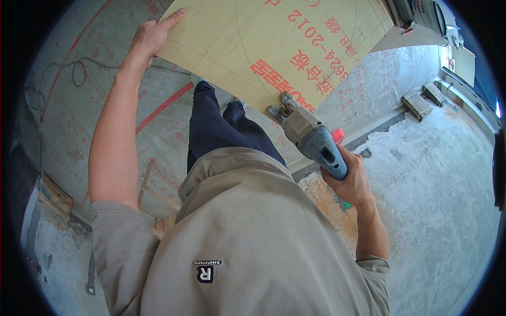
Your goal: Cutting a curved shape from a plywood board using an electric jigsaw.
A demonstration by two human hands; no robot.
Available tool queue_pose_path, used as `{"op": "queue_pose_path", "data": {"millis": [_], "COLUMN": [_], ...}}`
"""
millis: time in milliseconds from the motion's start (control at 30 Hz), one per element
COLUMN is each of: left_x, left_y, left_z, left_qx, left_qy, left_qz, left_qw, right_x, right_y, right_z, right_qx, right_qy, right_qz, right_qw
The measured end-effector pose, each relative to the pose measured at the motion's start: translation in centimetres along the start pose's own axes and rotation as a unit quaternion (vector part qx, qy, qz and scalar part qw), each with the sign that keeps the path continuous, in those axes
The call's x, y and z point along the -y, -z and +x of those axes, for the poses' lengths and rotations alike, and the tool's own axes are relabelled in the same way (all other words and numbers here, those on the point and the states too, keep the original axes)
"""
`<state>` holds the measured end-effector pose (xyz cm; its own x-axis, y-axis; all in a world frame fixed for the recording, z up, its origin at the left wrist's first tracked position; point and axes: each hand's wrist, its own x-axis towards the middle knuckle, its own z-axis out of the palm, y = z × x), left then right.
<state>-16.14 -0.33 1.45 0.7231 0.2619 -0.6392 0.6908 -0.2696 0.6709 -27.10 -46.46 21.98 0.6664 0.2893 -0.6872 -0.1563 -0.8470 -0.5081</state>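
Observation:
A pale yellow plywood board with red print and thin drawn curved lines spans the upper middle. My left hand is closed on its left edge, thumb on the top face. My right hand wraps round the rear handle of a grey and dark-blue jigsaw. The jigsaw's front end meets the board's near edge, at the lower right corner. Its blade cannot be made out. A small red thing shows just beyond the tool.
Grey floor covering with red print lies beneath, crossed by red tape. A loose dark cable curls at the left. Two grey blocks sit on rough concrete at the right. Wooden pieces lie at the lower left.

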Motion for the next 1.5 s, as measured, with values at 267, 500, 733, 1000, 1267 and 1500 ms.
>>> {"op": "queue_pose_path", "data": {"millis": [267, 500, 733, 1000, 1267, 1500], "left_x": [-1.7, -1.3, 0.0, -0.3, 0.1, -0.7], "left_y": [0.2, 0.1, -0.1, -0.2, -0.1, 0.0], "left_z": [-1.2, -1.2, -0.3, -0.6, -0.2, -0.6], "left_qx": [0.005, -0.010, -0.015, -0.012, -0.012, -0.004], "left_qy": [0.015, 0.002, 0.001, -0.014, -0.013, -0.006], "left_qz": [0.029, 0.033, 0.025, 0.015, 0.019, 0.032], "left_qw": [0.999, 0.999, 1.000, 1.000, 1.000, 0.999], "right_x": [-0.2, 0.1, 0.0, 0.3, 0.5, 0.4], "right_y": [0.1, 0.0, 0.0, 0.0, 0.0, 0.1], "right_z": [-0.3, -0.1, 0.1, 0.3, 0.4, 0.0], "right_qx": [-0.002, -0.001, 0.002, 0.007, -0.001, -0.002], "right_qy": [0.000, -0.003, 0.005, 0.010, 0.013, 0.007], "right_qz": [-0.008, -0.012, -0.017, -0.013, -0.014, -0.014], "right_qw": [1.000, 1.000, 1.000, 1.000, 1.000, 1.000]}}
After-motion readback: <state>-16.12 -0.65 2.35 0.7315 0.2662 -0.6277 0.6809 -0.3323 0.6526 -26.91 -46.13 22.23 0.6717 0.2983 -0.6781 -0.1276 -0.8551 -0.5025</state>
